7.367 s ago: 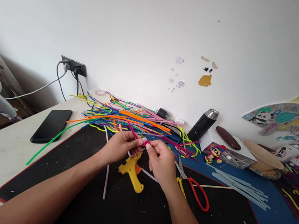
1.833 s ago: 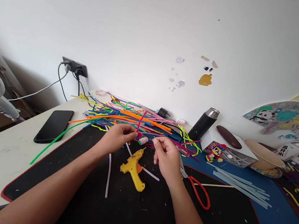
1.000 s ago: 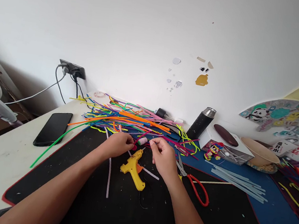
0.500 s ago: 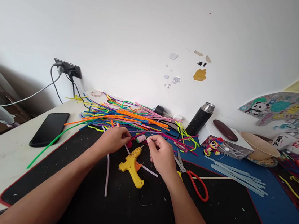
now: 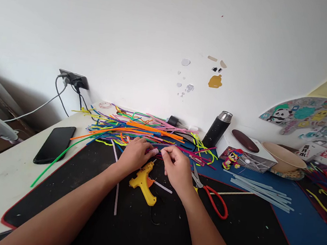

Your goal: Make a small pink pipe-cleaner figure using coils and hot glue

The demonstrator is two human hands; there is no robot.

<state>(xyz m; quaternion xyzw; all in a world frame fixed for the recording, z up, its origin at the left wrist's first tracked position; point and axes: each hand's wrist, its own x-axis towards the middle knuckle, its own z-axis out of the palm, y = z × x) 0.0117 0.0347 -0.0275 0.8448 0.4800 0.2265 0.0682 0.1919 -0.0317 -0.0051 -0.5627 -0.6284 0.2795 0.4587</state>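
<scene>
My left hand (image 5: 136,154) is closed, its fingertips on a small pale spool-like roll (image 5: 155,152) that they partly cover. Just to the right, my right hand (image 5: 177,167) is in a pinch, thumb against forefinger; whatever it holds is too small to make out. Below both hands a yellow glue gun (image 5: 144,184) lies on the black mat, nozzle pointing away from me. A pale stick (image 5: 163,187) sticks out beside its orange trigger. A pale lilac pipe cleaner (image 5: 116,198) runs under my left wrist.
Many coloured pipe cleaners (image 5: 133,128) are heaped at the back. Red-handled scissors (image 5: 212,198) lie right of my right hand, near glue sticks (image 5: 262,192). A phone (image 5: 55,145) is at left; a black flask (image 5: 217,129), tissue box (image 5: 248,160) and small figure (image 5: 232,158) stand behind.
My left hand has moved right and its fingers have come onto the pale roll. My right hand has stayed in its pinch at nearly the same place.
</scene>
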